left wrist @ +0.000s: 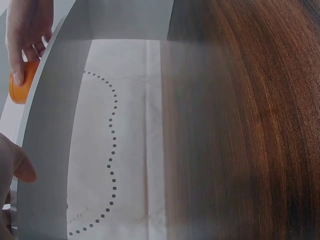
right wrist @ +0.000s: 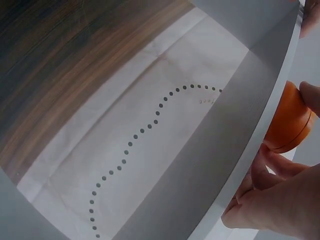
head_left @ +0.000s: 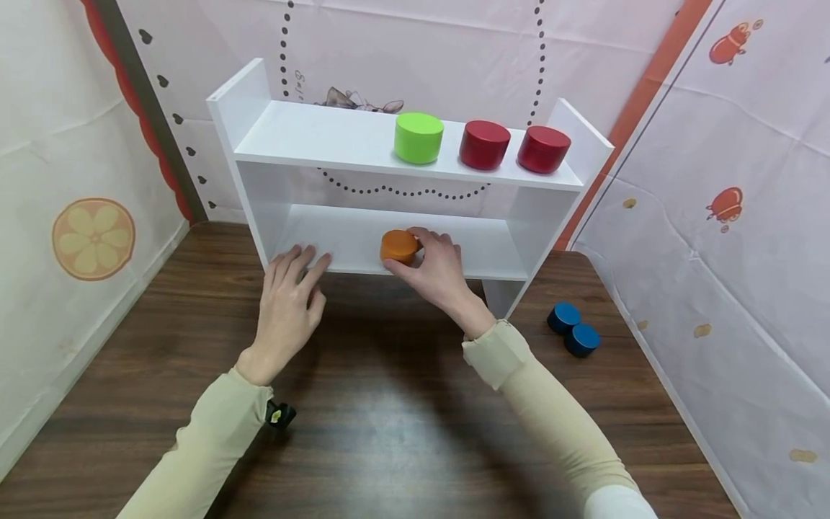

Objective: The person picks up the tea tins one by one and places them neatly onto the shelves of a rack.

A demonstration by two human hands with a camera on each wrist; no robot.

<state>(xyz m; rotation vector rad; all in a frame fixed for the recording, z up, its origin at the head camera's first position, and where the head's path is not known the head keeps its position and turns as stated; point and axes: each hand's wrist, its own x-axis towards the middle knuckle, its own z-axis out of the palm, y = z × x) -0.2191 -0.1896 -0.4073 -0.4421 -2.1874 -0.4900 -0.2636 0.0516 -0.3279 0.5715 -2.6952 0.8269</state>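
Observation:
On the lower board of a white two-tier shelf [head_left: 344, 227] stands a round orange container [head_left: 398, 246], near the front edge. My right hand [head_left: 437, 267] pinches it from the right, thumb in front and fingers behind. In the right wrist view the orange container [right wrist: 289, 120] shows between thumb and fingers. My left hand [head_left: 285, 306] rests with spread fingers on the front left edge of that same board. The left wrist view catches only part of the left hand [left wrist: 15, 165] at the board's edge, with the orange container [left wrist: 22, 85] farther along.
On the upper board stand a lime green container [head_left: 418, 138] and two red containers [head_left: 484, 145], toward the right. Two blue containers [head_left: 564, 317] sit on the dark wooden table [head_left: 382, 418], right of the shelf. Printed cloth [head_left: 733, 144] hangs behind and at both sides.

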